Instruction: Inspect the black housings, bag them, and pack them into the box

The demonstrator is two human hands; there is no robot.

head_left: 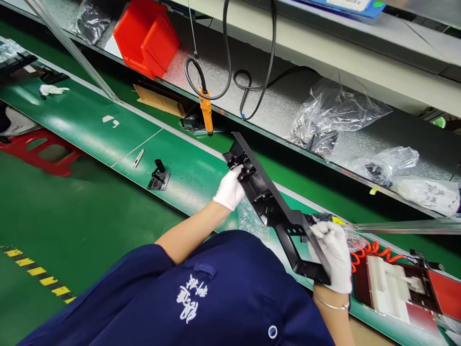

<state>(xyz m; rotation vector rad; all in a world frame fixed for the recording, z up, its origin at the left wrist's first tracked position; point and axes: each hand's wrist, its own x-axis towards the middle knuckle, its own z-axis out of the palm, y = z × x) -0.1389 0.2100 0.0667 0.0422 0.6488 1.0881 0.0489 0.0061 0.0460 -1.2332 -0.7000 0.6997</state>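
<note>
Both of my hands wear white gloves and hold a long black plastic bracket [268,202] above the green conveyor belt [90,120]. My left hand [229,189] is closed on the bracket's far end, fingers wrapped over its edge. Closed round the near, frame-shaped end is my right hand [334,255]. The bracket runs slantwise between the two hands and is lifted off the belt. A crumpled clear plastic bag [252,222] lies under it.
An orange electric screwdriver [206,111] hangs on a black cable over the belt's far edge. A small black part [159,176] and a metal pin [138,157] lie on the belt. A red and white fixture [396,288] with an orange coiled cord [370,252] is at right. Red bins [147,36] and plastic bags [324,115] sit on the shelf. Another person's gloved hand [52,90] rests far left.
</note>
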